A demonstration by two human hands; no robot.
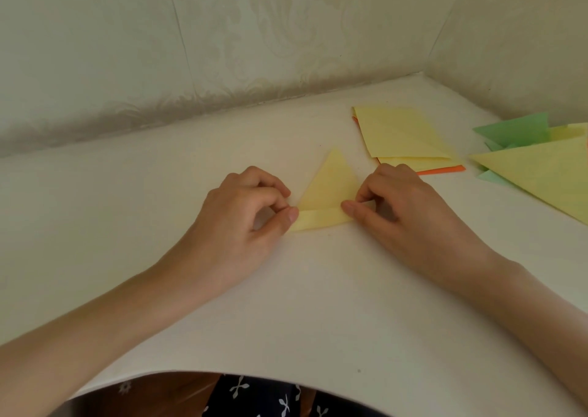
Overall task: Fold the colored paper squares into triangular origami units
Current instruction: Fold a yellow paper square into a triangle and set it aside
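Note:
A yellow paper triangle lies on the white table, apex pointing away from me, with a narrow strip folded up along its near edge. My left hand pinches the strip's left end between thumb and forefinger. At the right end my right hand pinches the strip the same way. The paper's two lower corners are hidden under the fingers.
A stack of yellow squares over an orange sheet lies at the back right. Folded green and yellow triangles sit at the right edge. Wallpapered walls close the table's back and right side.

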